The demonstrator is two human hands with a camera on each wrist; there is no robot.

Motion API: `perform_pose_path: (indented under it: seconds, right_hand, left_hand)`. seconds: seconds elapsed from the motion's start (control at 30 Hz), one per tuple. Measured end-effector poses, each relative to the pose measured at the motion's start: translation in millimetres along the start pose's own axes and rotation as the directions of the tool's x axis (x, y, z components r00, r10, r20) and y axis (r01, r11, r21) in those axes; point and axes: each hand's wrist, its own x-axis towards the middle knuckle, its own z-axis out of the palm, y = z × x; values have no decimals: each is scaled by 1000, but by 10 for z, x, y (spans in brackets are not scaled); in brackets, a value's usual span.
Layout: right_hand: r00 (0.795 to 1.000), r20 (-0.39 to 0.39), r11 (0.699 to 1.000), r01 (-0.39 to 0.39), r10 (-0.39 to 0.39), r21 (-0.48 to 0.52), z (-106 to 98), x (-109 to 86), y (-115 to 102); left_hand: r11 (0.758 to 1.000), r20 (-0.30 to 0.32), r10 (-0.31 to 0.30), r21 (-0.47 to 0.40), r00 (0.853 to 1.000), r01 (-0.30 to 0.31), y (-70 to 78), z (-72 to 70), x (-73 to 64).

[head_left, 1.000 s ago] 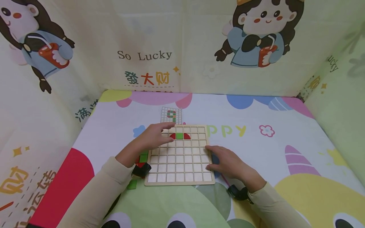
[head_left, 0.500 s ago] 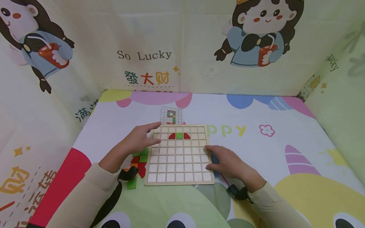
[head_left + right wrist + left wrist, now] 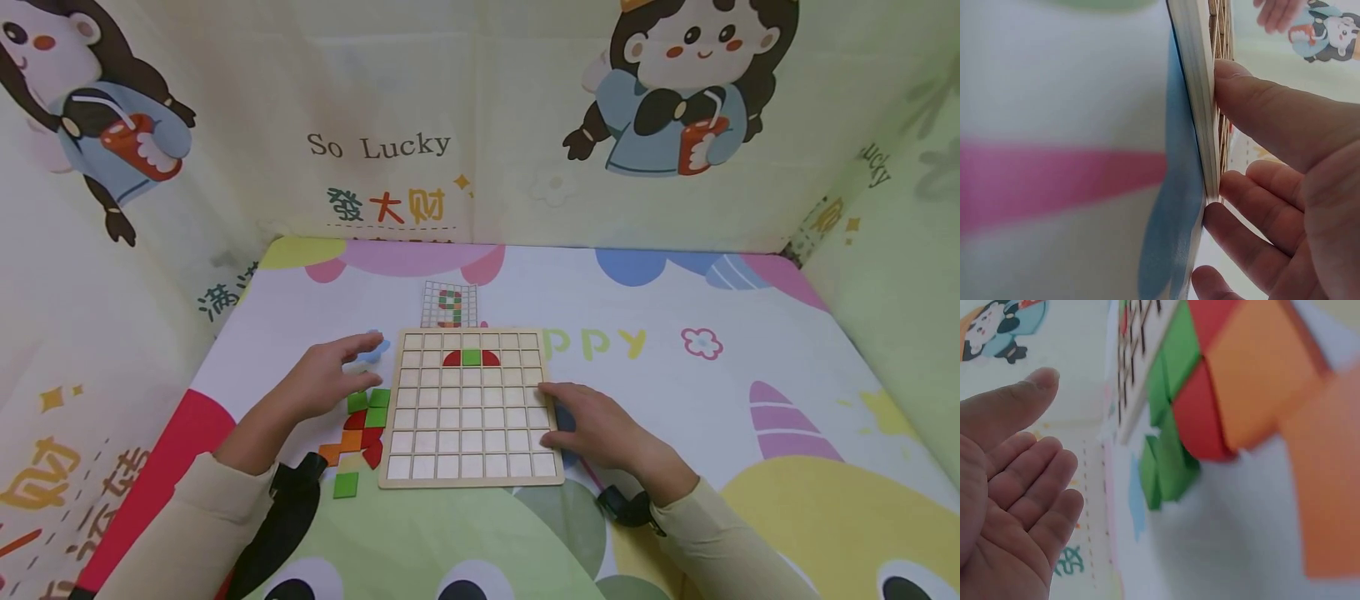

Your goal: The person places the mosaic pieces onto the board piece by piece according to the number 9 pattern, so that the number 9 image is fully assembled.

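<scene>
A wooden grid board (image 3: pixel 480 482) lies on the table. In one of its upper rows sit a green square tile (image 3: pixel 471 357) and two red rounded tiles, one on each side of it. My right hand (image 3: pixel 600 427) rests against the board's right edge, thumb and fingertips touching the frame, as the right wrist view (image 3: pixel 1272 206) also shows. To the board's left my left hand (image 3: pixel 318 382) hovers with thumb and fingers apart, holding nothing. Beneath and in front of it lie loose green tiles (image 3: pixel 378 416), red tiles (image 3: pixel 372 437) and orange tiles (image 3: pixel 351 440).
Behind the board lies a small gridded card (image 3: pixel 449 305) showing a green and red figure like a 9. One green tile (image 3: pixel 346 485) lies apart, near the board's lower left corner. A printed cloth covers the table, with cloth walls around it.
My left hand has drawn back from over the board's upper left to beside it, leftward and toward me, uncovering the loose tiles. The right hand stays on the board's edge.
</scene>
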Motion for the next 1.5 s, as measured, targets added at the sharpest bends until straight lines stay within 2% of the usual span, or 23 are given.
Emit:
perform_pose_path:
  seconds: [0.27,0.47,0.87,1.07,1.5]
  right_hand:
    - [1000,4,1000,-4,4,-1,-3,-2,-4]
    - [1000,8,1000,-8,8,-1,-5,0,-16]
    - [1000,9,1000,-21,21,1,-10,0,-31]
    - [1000,5,1000,-16,16,1,-13,1,-30]
    - [1000,8,1000,-11,11,3,-14,-2,-33]
  left_hand:
    - [999,7,-52,9,999,52,-195,16,0]
    - [999,4,-50,18,999,50,-296,42,14]
    - [997,-12,-41,60,999,42,-341,79,55]
    - [998,-27,-39,55,999,41,-367,81,60]
    - [997,-16,-42,59,999,43,-327,90,61]
